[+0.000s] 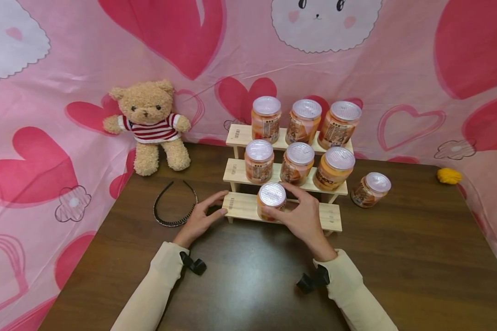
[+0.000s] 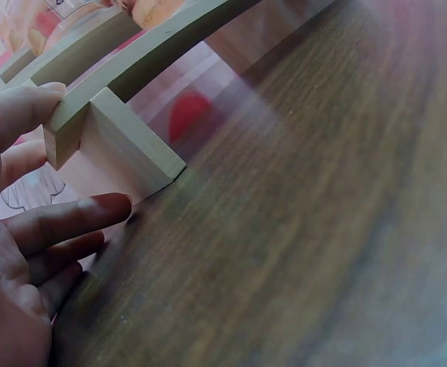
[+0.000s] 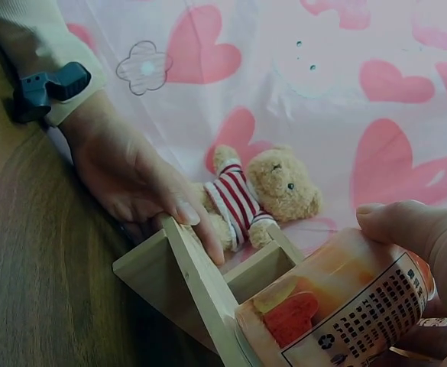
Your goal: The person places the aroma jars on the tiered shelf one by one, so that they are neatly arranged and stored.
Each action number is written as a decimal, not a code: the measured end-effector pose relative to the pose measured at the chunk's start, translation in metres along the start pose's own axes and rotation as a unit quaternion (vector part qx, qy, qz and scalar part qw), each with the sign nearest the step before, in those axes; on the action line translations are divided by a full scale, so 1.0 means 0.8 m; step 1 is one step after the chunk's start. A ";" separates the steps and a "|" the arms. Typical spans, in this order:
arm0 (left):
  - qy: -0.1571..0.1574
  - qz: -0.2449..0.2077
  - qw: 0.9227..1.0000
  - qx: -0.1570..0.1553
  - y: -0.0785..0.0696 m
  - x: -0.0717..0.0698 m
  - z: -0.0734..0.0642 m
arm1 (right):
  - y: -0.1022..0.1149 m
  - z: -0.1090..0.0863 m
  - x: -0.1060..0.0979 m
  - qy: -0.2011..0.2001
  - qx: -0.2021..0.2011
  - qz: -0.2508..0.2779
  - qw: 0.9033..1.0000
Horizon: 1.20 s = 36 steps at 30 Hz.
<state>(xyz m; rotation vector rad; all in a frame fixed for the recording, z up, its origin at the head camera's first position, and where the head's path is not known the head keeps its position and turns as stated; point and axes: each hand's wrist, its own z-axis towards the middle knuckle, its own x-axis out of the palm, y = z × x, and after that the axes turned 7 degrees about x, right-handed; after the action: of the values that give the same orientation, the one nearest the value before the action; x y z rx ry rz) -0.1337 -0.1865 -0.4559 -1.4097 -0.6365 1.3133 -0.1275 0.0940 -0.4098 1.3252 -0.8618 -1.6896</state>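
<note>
On the lowest step of a three-tier wooden display stand (image 1: 242, 205) sits an orange-labelled jar (image 1: 272, 195) with a silvery lid. My right hand (image 1: 305, 215) grips this jar between thumb and fingers; the right wrist view shows the jar's printed label (image 3: 353, 317) close up, its base at the board. Fairly straight fingers of my left hand (image 1: 200, 218) touch the left end of that same lowest board, as the left wrist view also shows. Three similar jars (image 1: 258, 162) stand on the middle step and three more jars (image 1: 266, 119) on the top one.
Right of the stand, another jar (image 1: 370, 189) is on the brown table (image 1: 248, 285). A black headband (image 1: 170, 224) lies near my left hand. Behind it, a teddy bear (image 1: 149, 124) leans on the pink heart-patterned cloth (image 1: 215, 59). A yellow bundle (image 1: 449, 175) lies far right.
</note>
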 end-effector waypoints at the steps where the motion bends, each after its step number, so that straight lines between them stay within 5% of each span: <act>1: 0.000 0.000 1.000 0.000 0.000 0.000 0.000 | 0.000 0.000 0.000 0.001 -0.001 -0.002 1.000; 14: 0.000 -0.002 1.000 0.002 0.001 0.000 0.001 | 0.005 -0.001 -0.016 0.009 -0.020 -0.034 0.999; 28: 0.001 0.001 1.000 -0.007 0.001 0.001 0.001 | 0.026 -0.006 -0.044 0.000 -0.023 0.035 0.999; 36: -0.007 0.005 1.000 0.005 0.044 0.003 0.004 | 0.035 -0.006 -0.072 -0.060 -0.024 0.061 0.996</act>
<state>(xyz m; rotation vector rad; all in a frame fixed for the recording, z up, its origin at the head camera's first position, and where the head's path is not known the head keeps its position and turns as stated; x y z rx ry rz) -0.1457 -0.1938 -0.4887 -1.3981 -0.6315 1.3333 -0.1102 0.1332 -0.3620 1.1264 -0.9448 -1.6967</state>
